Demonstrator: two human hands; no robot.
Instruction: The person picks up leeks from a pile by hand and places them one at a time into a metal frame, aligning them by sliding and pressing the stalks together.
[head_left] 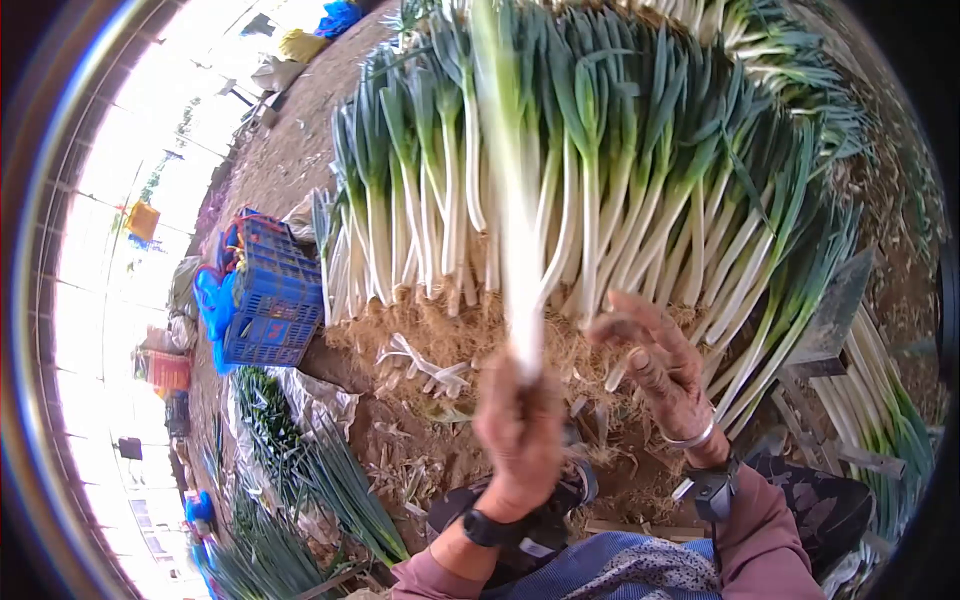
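Observation:
My left hand (520,425) is closed around the white lower end of a leek (518,220). The leek stands nearly upright in front of me and is smeared by motion, its top running past the upper edge of the view. To the right of it, my right hand (655,370) is raised with nothing in it, fingers apart and slightly bent. Beyond both hands lies a broad pile of leeks (590,210), green tops pointing away and white stalks toward me. Their pale, tangled roots (440,325) face my hands.
A blue plastic crate (270,300) stands left of the pile. Cut green leaves (330,480) lie at the lower left beside a pale plastic sheet (318,392). On the right, a flat metal plate (830,310) rises near more leeks (880,385). Peeled scraps (425,365) litter the soil.

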